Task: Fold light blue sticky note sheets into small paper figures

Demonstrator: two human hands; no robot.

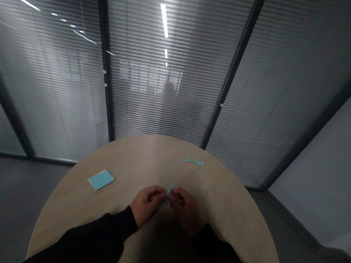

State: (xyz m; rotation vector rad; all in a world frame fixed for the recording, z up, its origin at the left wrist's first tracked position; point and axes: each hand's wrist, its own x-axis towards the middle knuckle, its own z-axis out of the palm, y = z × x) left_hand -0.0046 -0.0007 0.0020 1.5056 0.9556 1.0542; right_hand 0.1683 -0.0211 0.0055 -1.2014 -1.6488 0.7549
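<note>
Close together over the table's near middle, my left hand and my right hand pinch a small, narrow strip of blue paper between their fingertips. Its upper end sticks up between the fingers; the lower part is mostly hidden. To the left lies a stack of square paper sheets, light blue on top with a yellow edge showing beneath. Beyond my right hand, several small twisted bits of blue paper lie in a row near the far edge.
The round, light wooden table has its curved far edge near a glass partition with blinds and dark frames. A pale wall stands on the right. Grey floor shows on both sides.
</note>
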